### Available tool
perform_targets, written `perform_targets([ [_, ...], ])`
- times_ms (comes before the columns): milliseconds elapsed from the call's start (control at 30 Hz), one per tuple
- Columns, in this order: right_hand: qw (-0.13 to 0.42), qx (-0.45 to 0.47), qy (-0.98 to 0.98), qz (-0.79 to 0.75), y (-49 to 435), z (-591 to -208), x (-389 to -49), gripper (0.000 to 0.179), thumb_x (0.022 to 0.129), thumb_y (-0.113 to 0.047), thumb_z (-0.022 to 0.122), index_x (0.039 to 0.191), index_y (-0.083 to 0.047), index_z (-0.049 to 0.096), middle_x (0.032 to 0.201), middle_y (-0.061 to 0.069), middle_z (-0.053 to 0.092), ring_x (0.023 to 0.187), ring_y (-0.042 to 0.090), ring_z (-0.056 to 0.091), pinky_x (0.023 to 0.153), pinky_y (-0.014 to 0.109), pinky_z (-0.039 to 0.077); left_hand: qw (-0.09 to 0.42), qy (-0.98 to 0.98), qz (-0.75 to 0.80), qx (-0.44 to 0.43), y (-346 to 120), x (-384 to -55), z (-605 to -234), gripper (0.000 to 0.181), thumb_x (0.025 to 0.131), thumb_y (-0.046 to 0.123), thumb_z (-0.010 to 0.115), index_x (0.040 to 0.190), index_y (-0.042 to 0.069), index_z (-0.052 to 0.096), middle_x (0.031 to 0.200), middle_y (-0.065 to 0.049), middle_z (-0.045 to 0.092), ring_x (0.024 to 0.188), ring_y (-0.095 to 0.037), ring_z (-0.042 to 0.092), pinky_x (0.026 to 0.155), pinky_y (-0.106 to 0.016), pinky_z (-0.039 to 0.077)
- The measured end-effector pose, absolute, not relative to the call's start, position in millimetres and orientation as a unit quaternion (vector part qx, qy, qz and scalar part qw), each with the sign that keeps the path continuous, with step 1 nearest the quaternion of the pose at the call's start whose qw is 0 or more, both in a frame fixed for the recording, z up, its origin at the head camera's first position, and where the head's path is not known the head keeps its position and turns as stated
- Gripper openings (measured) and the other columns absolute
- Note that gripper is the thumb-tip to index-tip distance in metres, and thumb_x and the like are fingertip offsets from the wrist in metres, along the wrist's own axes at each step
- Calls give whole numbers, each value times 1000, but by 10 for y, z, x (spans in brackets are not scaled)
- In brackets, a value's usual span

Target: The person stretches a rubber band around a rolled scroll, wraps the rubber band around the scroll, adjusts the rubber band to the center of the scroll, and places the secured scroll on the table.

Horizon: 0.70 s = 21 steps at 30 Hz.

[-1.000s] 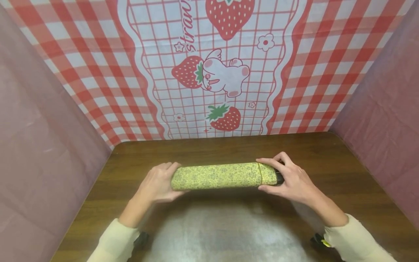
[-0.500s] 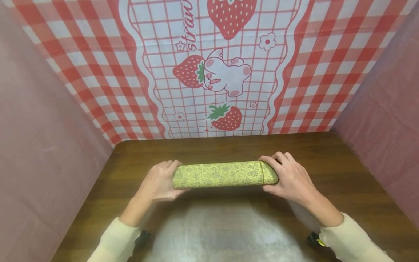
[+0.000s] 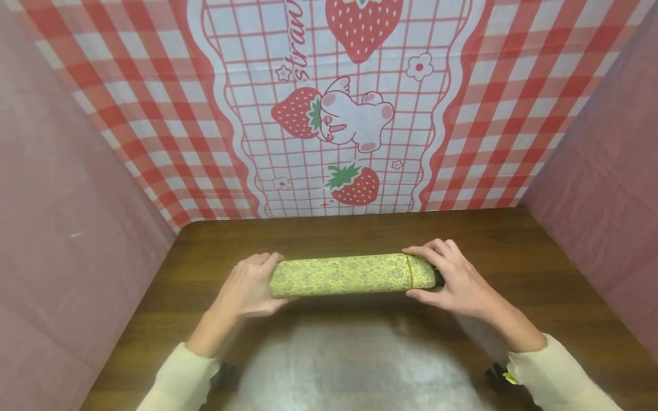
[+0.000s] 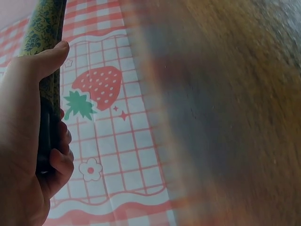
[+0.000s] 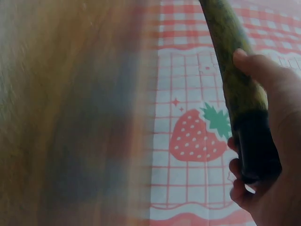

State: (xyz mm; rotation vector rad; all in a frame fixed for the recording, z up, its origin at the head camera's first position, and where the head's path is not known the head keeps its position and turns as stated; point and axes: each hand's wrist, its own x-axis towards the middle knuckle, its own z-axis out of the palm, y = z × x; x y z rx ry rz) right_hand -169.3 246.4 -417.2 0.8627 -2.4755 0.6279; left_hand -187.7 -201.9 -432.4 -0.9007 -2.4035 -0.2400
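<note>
Left hand [image 3: 253, 286] grips one black end [image 4: 47, 139] of yellow bar [image 3: 341, 275]; right hand [image 3: 458, 281] grips other black end, thumb on patterned part. Bar spans crosswise between hands, above brown tabletop [image 3: 226, 237]. Cream sleeves [image 3: 181, 377] near wrists. Beyond tabletop, strawberry cloth [image 3: 452, 177]; pink cloth [image 3: 67, 228] either side.

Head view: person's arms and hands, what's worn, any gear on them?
Plain pale cream sleeves, stopping short of the hands. Left hand and right hand: no gloves or rings visible. A black item shows beside each sleeve; the right one has a yellow-green patch.
</note>
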Motion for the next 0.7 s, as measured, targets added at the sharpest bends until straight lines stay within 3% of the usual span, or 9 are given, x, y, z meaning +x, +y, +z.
perform_targets([
  [200,236,312,-894,219,2474,-4216,-1694,81,71,-36,103,146,-25,73,117,2,68,106,18,53,81,40,50,290,-887,-86,-348,-1991,-1883,-4322,83,57,50,107,115,5,69,81,-3,70,66,-16,60,58,-27,53],
  [400,205,307,-896,248,2500,-4179,-1674,75,74,-28,100,144,-22,71,117,-4,68,107,12,48,85,37,47,289,-887,-86,-349,-1988,-1877,-4328,82,57,49,107,115,6,69,82,-3,71,67,-16,63,59,-28,55],
  [600,214,301,-898,237,2487,-4187,-1660,72,77,-34,100,144,-30,73,115,-2,67,109,18,52,85,40,48,282,-891,-81,-346,-1977,-1865,-4335,83,57,50,107,116,5,69,83,-4,72,67,-17,64,60,-29,56],
  [700,214,304,-898,236,2495,-4188,-1659,75,75,-33,101,144,-27,72,116,-2,67,108,16,51,84,39,48,276,-896,-80,-339,-1971,-1854,-4332,81,59,51,106,116,6,70,85,-3,72,69,-18,65,61,-30,58],
])
